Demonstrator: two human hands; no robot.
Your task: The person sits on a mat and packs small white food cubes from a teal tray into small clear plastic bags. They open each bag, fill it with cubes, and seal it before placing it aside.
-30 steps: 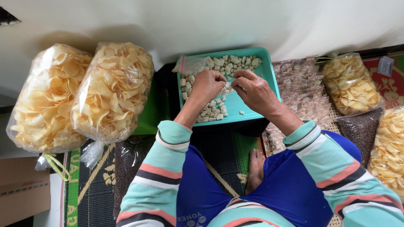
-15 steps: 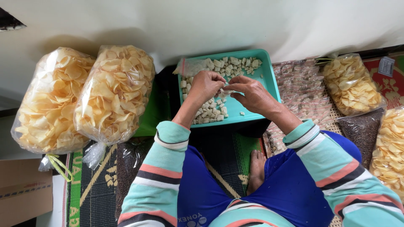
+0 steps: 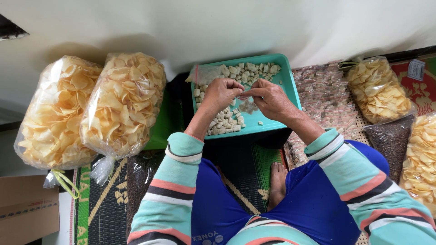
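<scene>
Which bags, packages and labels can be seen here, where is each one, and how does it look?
Two big clear plastic bags of yellow crackers: left, knotted.
Small clear plastic bag: in the teal plastic tray, top left.
Smaller clear bag of yellow crackers: right.
Pile of small clear packets: right of the tray.
Pale label: far right.
Brown cardboard box: bottom left.

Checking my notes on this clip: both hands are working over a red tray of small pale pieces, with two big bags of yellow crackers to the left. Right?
Not quite: the tray is teal, not red, as the head view shows. Both the left hand and right hand are over its small pale pieces, and two big cracker bags lie to the left.
</scene>
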